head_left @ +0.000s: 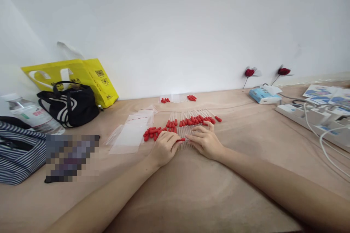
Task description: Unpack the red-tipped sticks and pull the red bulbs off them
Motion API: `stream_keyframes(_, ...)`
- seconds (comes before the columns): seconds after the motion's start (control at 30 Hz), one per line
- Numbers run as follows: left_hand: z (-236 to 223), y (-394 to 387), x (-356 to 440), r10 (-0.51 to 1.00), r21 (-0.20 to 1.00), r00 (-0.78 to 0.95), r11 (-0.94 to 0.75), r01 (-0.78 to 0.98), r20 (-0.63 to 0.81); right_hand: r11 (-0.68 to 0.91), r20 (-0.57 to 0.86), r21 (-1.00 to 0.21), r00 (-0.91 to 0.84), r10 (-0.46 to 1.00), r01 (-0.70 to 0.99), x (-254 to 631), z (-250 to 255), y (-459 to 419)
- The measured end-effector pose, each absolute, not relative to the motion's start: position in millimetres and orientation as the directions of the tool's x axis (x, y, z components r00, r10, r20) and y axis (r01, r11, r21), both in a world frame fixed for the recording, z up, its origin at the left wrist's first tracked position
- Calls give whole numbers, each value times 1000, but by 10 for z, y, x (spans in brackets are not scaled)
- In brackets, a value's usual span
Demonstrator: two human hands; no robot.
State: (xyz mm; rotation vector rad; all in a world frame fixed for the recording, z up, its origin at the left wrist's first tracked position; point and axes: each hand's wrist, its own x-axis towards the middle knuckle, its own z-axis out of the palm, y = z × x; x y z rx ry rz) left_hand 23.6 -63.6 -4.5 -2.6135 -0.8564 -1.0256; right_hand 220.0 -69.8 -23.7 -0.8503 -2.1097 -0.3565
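Between the fingertips of my left hand [164,147] is a red rubber dropper bulb [181,139], lying sideways with its end toward my other hand. My right hand [206,141] meets it there, fingers pinched on what looks like a thin glass tube, mostly hidden. Under and between both hands lies a row of clear glass tubes [186,131]. Loose red bulbs [150,131] are heaped just beyond my left hand, which partly covers them. Behind my right hand, glass droppers fitted with red bulbs [201,119] lie side by side, bulbs toward me.
Clear zip bags [128,136] lie to the left; bags with red bulbs [192,98] rest near the wall. Further left are a yellow bag [101,80], a black pouch [71,107], a large bottle [38,116] and a striped bag [22,153]. Right: tissues [264,96], a corded power strip [290,111].
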Motion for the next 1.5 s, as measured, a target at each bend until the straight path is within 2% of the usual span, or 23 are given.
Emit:
stream_keyframes(0.23, -43, -606, 245, 399, -34, 647, -835, 549, 650, 749, 795, 10, -459, 395, 662, 2211, -226, -712)
stream_keyframes(0.4, -76, -600, 247, 379, -31, 664, -855, 517, 644, 740, 799, 19, -455, 393, 672, 2194, -212, -720)
stream_keyframes(0.93, -19, -676, 214, 444, -1, 738, -857, 516, 509, 767, 767, 26, -505, 396, 641, 2247, -180, -823)
stream_keyframes(1.3, -5, -687, 213, 402, -68, 761, -863, 501, 509, 775, 800, 27, -479, 362, 631, 2249, -168, -858)
stream_keyframes(1.5, -14, -678, 131, 448, -16, 664, -822, 569, 599, 706, 793, -18, -420, 441, 708, 2376, -172, -850)
